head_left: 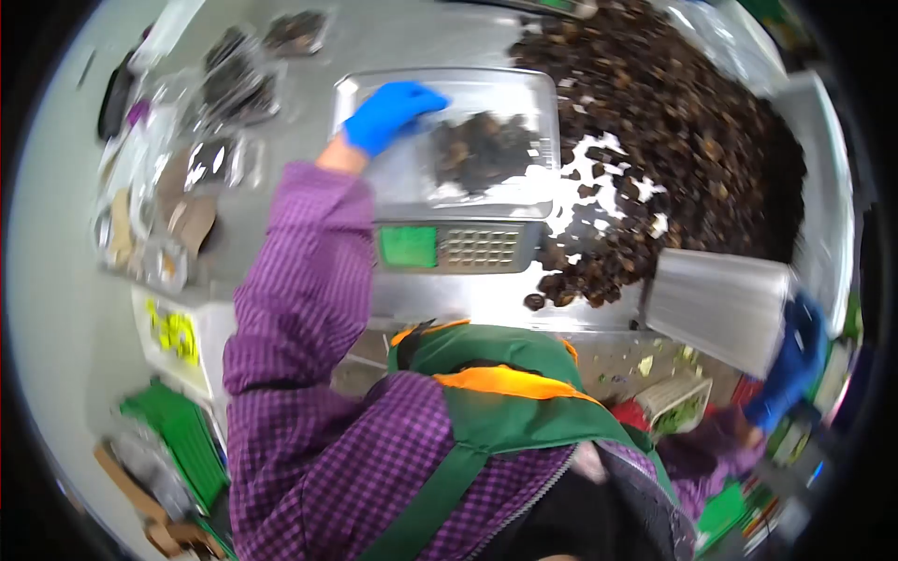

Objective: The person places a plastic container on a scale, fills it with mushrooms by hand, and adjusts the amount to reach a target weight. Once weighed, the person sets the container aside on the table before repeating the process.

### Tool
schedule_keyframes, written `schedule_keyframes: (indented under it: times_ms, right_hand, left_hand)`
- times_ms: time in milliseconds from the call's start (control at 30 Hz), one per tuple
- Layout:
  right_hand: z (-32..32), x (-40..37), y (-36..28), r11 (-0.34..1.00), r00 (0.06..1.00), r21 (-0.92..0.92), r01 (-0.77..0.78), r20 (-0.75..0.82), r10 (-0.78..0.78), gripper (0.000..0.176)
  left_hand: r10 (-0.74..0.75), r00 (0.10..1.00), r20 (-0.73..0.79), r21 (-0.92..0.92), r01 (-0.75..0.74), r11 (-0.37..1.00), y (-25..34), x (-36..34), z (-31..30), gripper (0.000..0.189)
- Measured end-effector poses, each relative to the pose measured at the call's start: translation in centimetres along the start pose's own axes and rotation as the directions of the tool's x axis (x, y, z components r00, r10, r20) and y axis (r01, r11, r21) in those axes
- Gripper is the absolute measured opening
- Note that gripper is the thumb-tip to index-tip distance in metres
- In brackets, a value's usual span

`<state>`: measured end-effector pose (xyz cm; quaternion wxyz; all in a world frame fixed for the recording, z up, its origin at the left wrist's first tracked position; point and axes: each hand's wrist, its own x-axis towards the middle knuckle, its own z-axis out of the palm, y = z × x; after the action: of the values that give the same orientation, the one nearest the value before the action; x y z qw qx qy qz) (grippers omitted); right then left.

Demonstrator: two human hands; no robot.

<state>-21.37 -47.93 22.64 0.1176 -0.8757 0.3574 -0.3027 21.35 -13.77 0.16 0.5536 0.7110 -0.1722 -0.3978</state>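
My left hand, in a blue glove, rests over the left part of the scale's metal tray, its fingers curled together; whether anything small is in them is hidden. Beside it on the tray lies a clear container of dark brown pieces, slightly blurred. Below the tray is the scale's keypad and green display. At the right, my right hand, also blue-gloved, grips the end of a metal scoop, which is tilted at the lower edge of the large dark brown pile.
Filled clear packs lie at the upper left, with a brown paper piece below them. A white bin edge borders the pile. Green crates stand at the lower left, and a basket sits below the table edge.
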Motion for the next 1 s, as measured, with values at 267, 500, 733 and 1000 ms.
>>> schedule_keyframes:
  times_ms: [267,500,733,1000]
  right_hand:
    - [18.7,-3.0,-11.8,0.746,0.722,0.360,0.560,0.229,-0.652,0.034]
    - [24.4,-4.0,-14.7,0.542,0.565,0.724,0.426,0.255,-0.785,0.048]
    - [31.1,8.1,3.8,0.981,0.993,0.153,-0.121,0.022,0.119,0.093]
    - [39.1,8.6,8.7,0.957,0.915,-0.170,-0.237,0.291,0.279,0.076]
  left_hand:
    - [0.071,0.982,0.173,0.099,-0.089,0.991,3.0,-1.5,0.9,0.047]
    - [0.046,0.905,-0.423,-0.527,-0.287,0.800,-1.1,3.0,-15.2,0.034]
    - [0.034,0.807,-0.589,-0.520,-0.411,0.749,-13.3,12.8,-28.9,0.036]
    - [0.138,0.870,-0.473,-0.119,-0.218,0.969,0.8,-2.2,-1.9,0.052]
